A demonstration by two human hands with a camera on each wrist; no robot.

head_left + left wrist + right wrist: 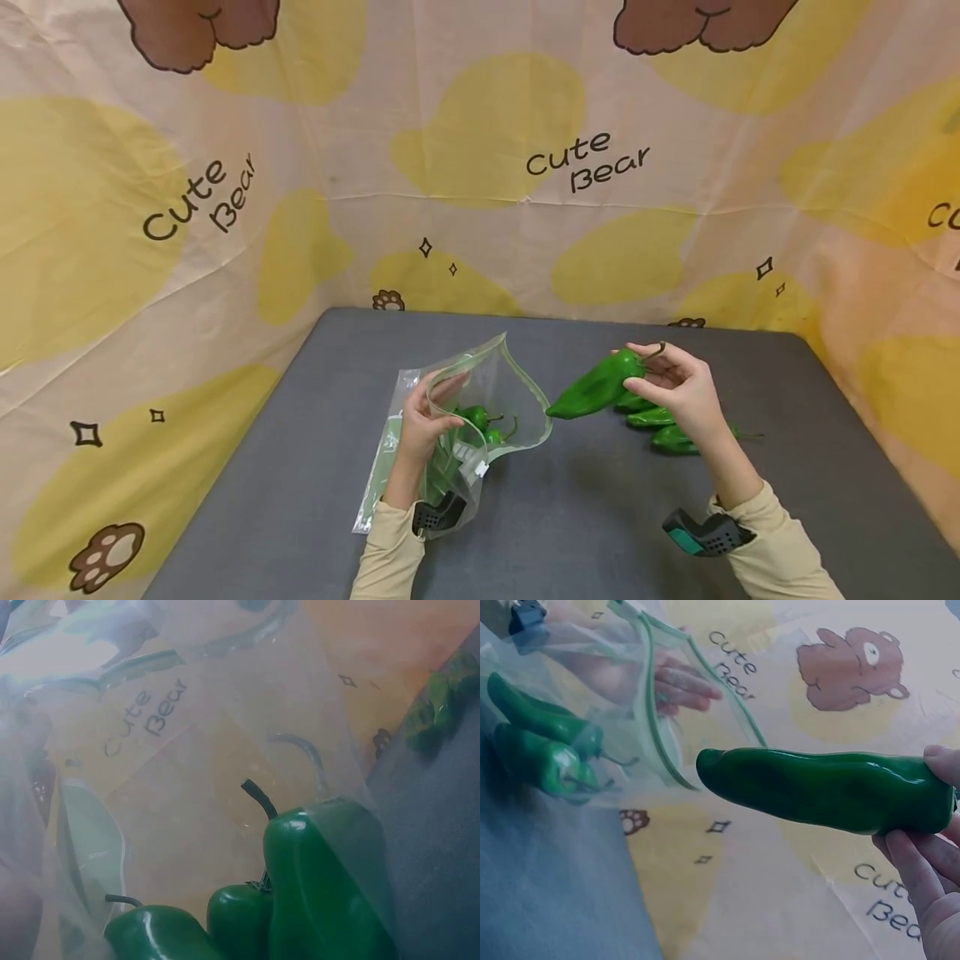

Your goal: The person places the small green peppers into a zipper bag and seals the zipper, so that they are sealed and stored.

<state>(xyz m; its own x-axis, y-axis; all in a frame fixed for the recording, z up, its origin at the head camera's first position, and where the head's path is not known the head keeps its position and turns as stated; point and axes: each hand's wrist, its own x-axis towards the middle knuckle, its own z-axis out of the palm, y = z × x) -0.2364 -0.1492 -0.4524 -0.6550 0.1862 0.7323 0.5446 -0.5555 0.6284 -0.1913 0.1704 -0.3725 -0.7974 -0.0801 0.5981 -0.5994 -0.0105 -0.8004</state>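
My left hand [422,425] holds a clear zip bag [517,371] by its mouth, which gapes toward the right; the fingers show through the plastic. Inside lie several green peppers [474,415], stems toward the opening. In the left wrist view, peppers [322,885] fill the lower part behind the film. My right hand [686,387] grips another green pepper [596,387] at its stem end, between thumb and fingers. The tip of this pepper points left, right at the bag's green-edged mouth. In the right wrist view the pepper [825,787] lies nearly level.
Several more green peppers [671,437] lie on the grey table [570,517], below and beyond my right hand. A flat plastic package with green print [378,475] lies left of the bag. Printed cloth [480,167] hangs around the table's back and sides.
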